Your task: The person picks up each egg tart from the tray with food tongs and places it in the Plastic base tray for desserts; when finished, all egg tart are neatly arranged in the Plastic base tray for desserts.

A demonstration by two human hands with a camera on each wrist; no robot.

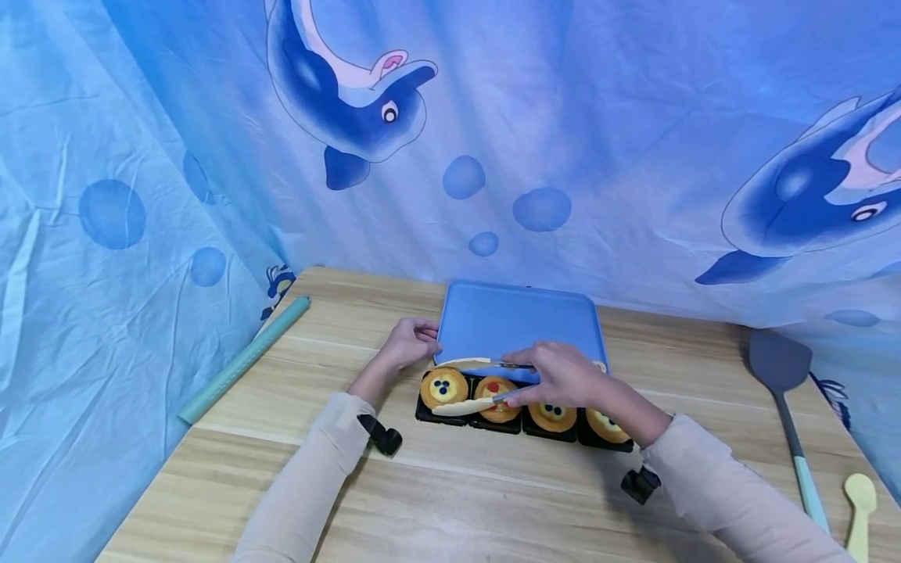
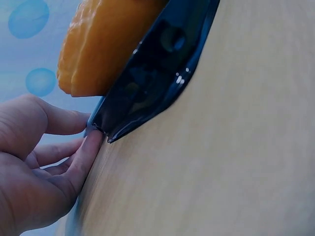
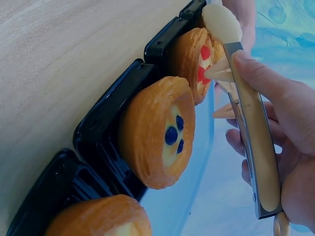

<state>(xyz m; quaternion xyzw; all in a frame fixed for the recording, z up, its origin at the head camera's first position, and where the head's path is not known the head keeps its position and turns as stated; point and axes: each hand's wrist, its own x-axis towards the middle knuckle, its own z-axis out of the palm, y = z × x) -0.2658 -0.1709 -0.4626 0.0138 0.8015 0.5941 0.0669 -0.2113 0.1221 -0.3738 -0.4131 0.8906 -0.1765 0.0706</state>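
My right hand (image 1: 563, 374) holds a pair of tongs (image 3: 256, 147) with cream tips, thumb on one arm and fingers on the other. The tongs' spread arms reach left over the row, one tip on the near side of the leftmost blueberry tart (image 1: 443, 385), the other on its far side. Beside it sits a tart with red fruit (image 3: 203, 61), then another blueberry tart (image 3: 157, 132). Each tart sits in a black plastic tray (image 1: 549, 432). My left hand (image 1: 411, 342) pinches the near left corner of a blue tray (image 1: 514, 320) between thumb and finger.
A fourth tart (image 1: 607, 428) lies at the row's right end, partly under my right forearm. A mint rolling pin (image 1: 242, 363) lies along the left table edge. On the right lie a grey spatula (image 1: 781, 363) and a pale yellow spoon (image 1: 860, 496). Printed blue curtains (image 1: 598, 141) hang behind.
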